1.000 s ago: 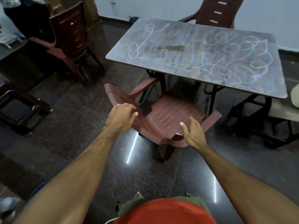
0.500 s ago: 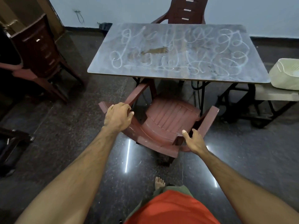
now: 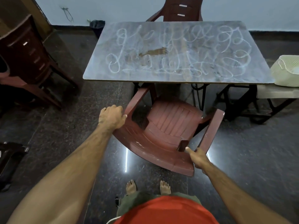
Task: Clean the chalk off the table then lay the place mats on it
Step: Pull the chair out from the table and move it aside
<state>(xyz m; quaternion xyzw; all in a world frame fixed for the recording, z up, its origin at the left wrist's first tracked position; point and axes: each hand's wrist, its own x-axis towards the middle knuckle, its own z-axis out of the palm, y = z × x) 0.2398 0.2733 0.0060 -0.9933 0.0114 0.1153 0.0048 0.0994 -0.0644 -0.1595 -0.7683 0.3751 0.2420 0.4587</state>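
Person stands barefoot on dark polished floor [image 3: 64,126], facing the table [image 3: 97,73]. Both arms are stretched forward to a red chair [image 3: 171,120] with its seat partly under the near table edge.

Left hand [image 3: 111,118] is closed over the chair back's left corner, where the armrest joins, knuckles up. Right hand [image 3: 198,157] grips the back's right end from the side, thumb lying along the inner face; the other fingers are hidden behind the plastic, so how far they wrap is probably full but not certain.

The chair sits skewed to the table, its back angled toward the person's right foot.

The tabletop is grey, rectangular and covered with white chalk loops [image 3: 178,50] from end to end. A brown worn patch [image 3: 153,52] shows left of centre. No mats in view.

A second red chair [image 3: 181,10] stands at the far side against the pale wall. Stacked dark chairs [image 3: 27,62] are at far left. A pale basket [image 3: 286,71] rests on a low bench [image 3: 275,92], just beside the table's right end. A small dark bin [image 3: 97,26] stands by the wall behind the table's left corner.
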